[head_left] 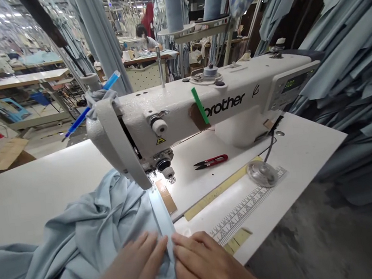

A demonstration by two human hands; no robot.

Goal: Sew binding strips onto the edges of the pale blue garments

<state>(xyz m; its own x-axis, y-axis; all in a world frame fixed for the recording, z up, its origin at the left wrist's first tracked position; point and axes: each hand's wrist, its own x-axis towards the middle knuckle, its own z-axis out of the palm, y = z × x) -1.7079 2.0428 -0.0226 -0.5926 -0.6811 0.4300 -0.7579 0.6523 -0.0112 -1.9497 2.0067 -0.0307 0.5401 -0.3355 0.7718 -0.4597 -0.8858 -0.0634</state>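
Observation:
A light blue piece of fabric (90,226) lies bunched on the sewing machine table. Its folded strip (161,210) runs from under the presser foot area towards me. My left hand (131,269) is smeared by motion; its fingers stretch out over the fabric, left of the strip. My right hand (206,263) has its fingers close together on the strip's right edge, with the fabric at the fingertips; the thumb is hidden. Ahead of both hands stands the white Brother sewing machine (175,108), its lamp lighting the needle area.
Red-handled thread snips (211,162) lie under the machine arm. A clear round disc (262,173) rests near the printed ruler (247,208). A blue pen (78,122) is tied at the machine head. Cloth pieces (347,33) hang on the right. Another person (149,38) sits farther back.

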